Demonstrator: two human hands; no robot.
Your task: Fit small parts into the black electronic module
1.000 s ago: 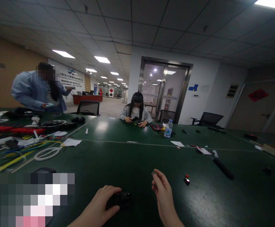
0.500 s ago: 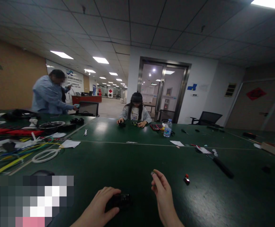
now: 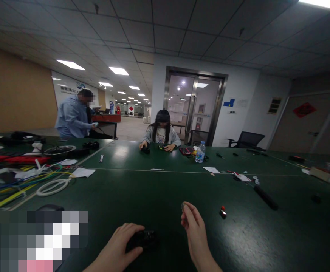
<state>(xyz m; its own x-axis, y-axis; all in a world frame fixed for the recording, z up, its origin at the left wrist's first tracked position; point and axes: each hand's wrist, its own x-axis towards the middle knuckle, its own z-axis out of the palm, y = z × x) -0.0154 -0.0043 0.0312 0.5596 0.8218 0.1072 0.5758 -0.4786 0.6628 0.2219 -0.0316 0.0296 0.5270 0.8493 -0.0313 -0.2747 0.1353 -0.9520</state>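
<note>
My left hand [image 3: 122, 243] is wrapped round a black boxy device [image 3: 147, 238] lying on the green table, its thumb on the near side and fingers over the far side. Small light details show on the device's right part; its kind cannot be made out. My right hand [image 3: 193, 226] is raised a little to the right, thumb and forefinger pinching a small greyish piece [image 3: 183, 206]. To the right of that hand lies a small red and black item [image 3: 223, 212] with a bright face.
The green table [image 3: 165, 189] carries a black-handled tool [image 3: 266, 197], a water bottle [image 3: 200, 152], a wrench [image 3: 101, 158] and paper. Cables and a coiled white tube [image 3: 53, 187] lie at left. One person [image 3: 161, 132] sits opposite; another [image 3: 72, 115] stands at left.
The standing person at left has moved to the right. My right hand has turned the small piece slightly; my left hand keeps its hold on the black device.
</note>
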